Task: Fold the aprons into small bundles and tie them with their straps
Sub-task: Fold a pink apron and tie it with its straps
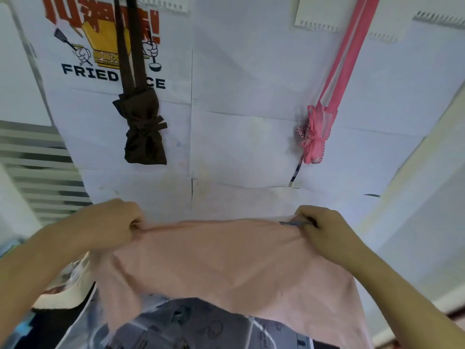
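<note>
Left hand (118,220) and right hand (324,227) pinch pale pink apron (226,263) top corners, stretched left-right, hanging toward viewer; brown bundle (143,132) and pink bundle (314,137) hang on papered wall (241,109)

Brown strap (130,46) hides poster (100,76) lettering; straps cut off at top.

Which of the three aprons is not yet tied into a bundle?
The pale pink apron, held spread between both hands. The brown apron and the bright pink apron hang on the wall as strap-tied bundles.
</note>
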Tool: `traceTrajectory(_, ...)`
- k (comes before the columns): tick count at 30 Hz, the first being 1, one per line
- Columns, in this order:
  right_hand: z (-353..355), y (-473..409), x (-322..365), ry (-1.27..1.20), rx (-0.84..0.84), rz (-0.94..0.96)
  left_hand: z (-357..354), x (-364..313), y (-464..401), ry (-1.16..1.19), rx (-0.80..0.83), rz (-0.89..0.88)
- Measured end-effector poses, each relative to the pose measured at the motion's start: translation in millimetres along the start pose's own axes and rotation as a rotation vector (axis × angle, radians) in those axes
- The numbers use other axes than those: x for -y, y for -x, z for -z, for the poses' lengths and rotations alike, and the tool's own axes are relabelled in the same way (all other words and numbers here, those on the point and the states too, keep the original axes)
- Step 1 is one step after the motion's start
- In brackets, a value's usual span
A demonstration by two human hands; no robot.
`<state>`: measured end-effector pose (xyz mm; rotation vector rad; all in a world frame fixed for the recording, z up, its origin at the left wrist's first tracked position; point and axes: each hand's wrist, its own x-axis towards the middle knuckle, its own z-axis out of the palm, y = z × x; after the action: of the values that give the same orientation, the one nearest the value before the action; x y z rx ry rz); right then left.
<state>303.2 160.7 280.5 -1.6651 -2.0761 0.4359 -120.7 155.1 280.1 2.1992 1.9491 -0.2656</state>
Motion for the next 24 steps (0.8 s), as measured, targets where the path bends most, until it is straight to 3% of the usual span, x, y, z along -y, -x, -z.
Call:
traceTrajectory(2, -4.3, -4.4, 16.9, -0.036, -0.002, 0.086, 4.4, -4.6, 2.1, 0.022, 0.001, -0.032)
traceTrajectory(6, -21.7, -8.5, 72.8, -0.147, 0.104, 0.282, -4.0, -67.3, 5.1, 0.516, -0.029, -0.276)
traceTrajectory(8, -30.9, -4.4, 95.9, -0.162, 0.162, 0.319, -18.6, -94.8, -2.8, 0.548, -0.123, -0.297)
traceTrajectory(10, -32.4, 0.3, 101.4, -0.093, 0.270, 0.257, -29.2, -101.9, -9.7, 0.556, -0.263, -0.255)
traceTrajectory(12, -31.9, 2.2, 86.3, 0.137, 0.385, 0.171, -29.7, -93.8, -10.3, 0.651, -0.350, -0.207)
traceTrajectory(15, -30.4, 4.8, 42.9, 0.371, 0.442, -0.064, -21.4, -75.1, -9.8, 0.718, -0.434, -0.193)
traceTrajectory(18, -27.2, 8.8, 7.5, 0.452, 0.596, -0.181, -19.7, -58.3, -12.0, 0.628, -0.343, -0.228)
traceTrajectory(20, -19.9, 7.7, -2.3, 0.464, 0.625, -0.172, -16.3, -49.0, -8.9, 0.597, -0.146, -0.257)
traceTrajectory(22, -4.6, 1.4, -6.7, 0.423, 0.515, -0.161, -6.1, -39.9, 0.8, 0.545, 0.111, -0.249)
traceTrajectory(24, 15.9, -10.1, -11.3, 0.404, 0.329, -0.085, 6.1, -30.4, 7.2, 0.370, 0.239, -0.197)
